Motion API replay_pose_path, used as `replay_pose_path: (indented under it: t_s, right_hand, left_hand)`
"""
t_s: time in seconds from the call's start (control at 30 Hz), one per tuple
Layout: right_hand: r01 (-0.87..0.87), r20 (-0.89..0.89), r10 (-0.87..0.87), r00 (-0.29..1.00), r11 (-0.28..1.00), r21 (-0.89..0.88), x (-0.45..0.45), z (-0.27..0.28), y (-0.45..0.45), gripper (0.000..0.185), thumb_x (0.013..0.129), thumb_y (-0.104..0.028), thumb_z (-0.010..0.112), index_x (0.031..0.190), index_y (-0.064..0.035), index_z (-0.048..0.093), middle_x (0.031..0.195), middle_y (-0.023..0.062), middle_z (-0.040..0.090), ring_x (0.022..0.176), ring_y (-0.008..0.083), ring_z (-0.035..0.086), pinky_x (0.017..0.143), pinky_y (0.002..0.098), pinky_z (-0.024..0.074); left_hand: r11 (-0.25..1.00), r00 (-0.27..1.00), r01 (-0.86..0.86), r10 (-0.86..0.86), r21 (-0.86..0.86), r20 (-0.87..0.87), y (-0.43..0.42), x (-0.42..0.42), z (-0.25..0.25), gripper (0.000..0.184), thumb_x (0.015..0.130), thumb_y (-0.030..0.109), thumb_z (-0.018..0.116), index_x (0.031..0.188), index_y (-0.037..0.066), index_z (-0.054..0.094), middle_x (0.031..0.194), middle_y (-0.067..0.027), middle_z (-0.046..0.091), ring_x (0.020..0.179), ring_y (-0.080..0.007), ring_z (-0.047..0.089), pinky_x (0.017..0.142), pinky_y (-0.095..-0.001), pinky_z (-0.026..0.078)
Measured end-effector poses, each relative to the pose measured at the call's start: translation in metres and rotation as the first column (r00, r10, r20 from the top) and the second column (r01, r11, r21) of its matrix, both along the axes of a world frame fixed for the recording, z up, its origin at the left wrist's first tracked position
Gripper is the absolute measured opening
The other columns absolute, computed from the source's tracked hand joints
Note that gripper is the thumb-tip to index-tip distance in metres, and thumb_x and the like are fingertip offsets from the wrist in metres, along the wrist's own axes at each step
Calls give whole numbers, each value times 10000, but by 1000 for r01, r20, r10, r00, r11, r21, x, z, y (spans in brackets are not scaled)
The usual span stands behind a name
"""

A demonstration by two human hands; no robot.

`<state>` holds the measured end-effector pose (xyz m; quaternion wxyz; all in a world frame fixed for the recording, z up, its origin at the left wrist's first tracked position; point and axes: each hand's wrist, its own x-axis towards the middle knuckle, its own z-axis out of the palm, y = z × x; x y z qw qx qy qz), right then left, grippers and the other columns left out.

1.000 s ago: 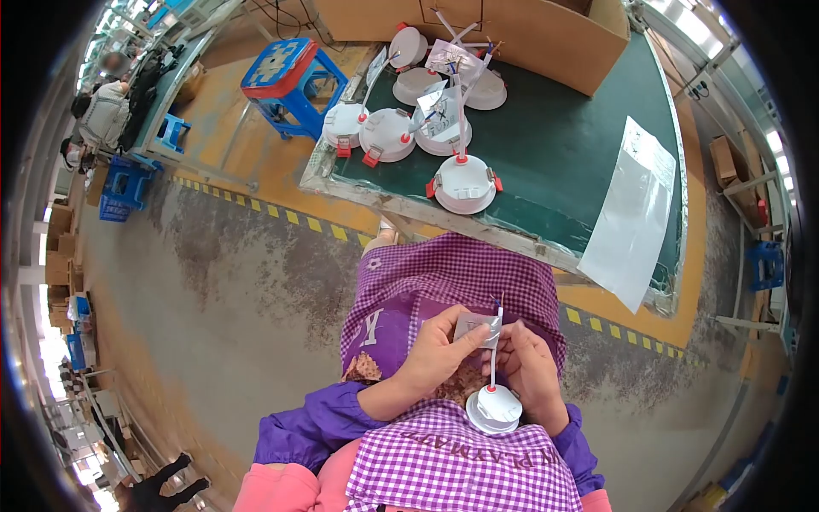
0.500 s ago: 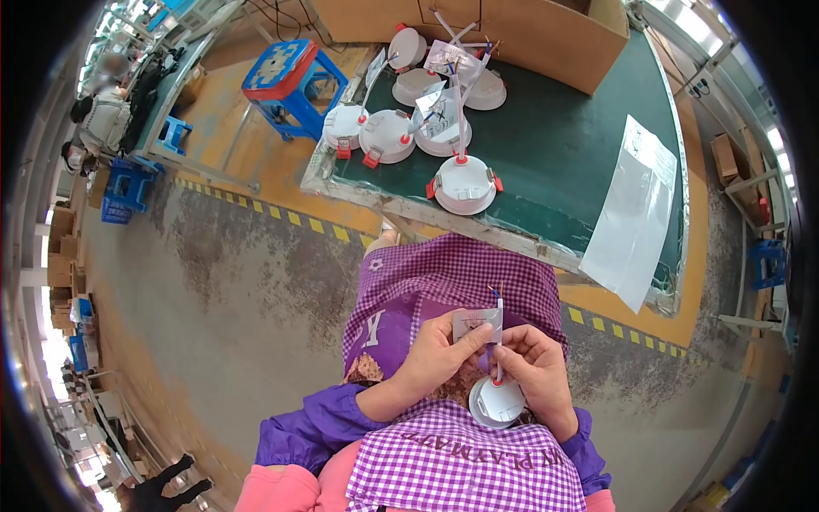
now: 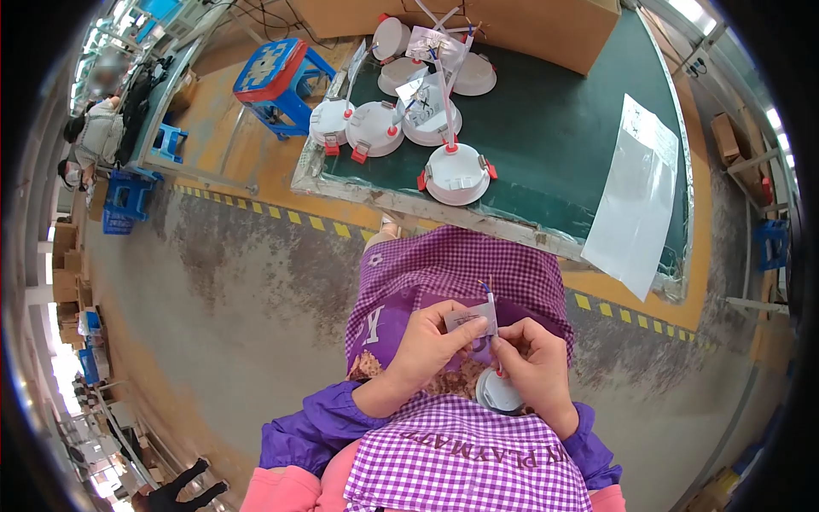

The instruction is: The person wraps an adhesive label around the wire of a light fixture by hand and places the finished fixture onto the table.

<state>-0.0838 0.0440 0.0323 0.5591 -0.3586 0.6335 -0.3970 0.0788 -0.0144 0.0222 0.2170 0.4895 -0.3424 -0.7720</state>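
Note:
Over my lap, my left hand (image 3: 431,346) pinches a small pale printed label (image 3: 469,319) between thumb and fingers. The label lies against a white cable (image 3: 490,300) whose bare wire ends, one of them blue, point up. My right hand (image 3: 536,363) is closed, its thumb and fingertips pinching the cable just below the label. From the cable's lower end hangs a round white downlight (image 3: 497,391), tilted near my apron and partly hidden by my right hand. On the green table ahead stands another white downlight (image 3: 457,175) with red-tipped clips.
Several more downlights (image 3: 375,128) with cables and labels crowd the table's left side. A cardboard box (image 3: 546,34) stands behind them. A white plastic sheet (image 3: 631,196) overhangs the table's front right edge. A blue and red stool (image 3: 281,81) is at the left.
The label has tilted slightly between my fingers, and the cable leans a little more to the left. The held downlight is lower behind my right hand. The view has shifted slightly.

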Motion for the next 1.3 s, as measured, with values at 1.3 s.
replay_pose_path:
  t_s: [1.3]
  right_hand:
    - [154,210,-181,961,978,142,-13,-32,3,147,820,-17,625,957,23,588,794,56,619,651,101,584,565,219,459]
  left_hand:
    - [995,995,98,-98,26,7,10,10,-5,146,908,112,571,977,-14,599,874,-72,657,708,-84,619,617,-215,528]
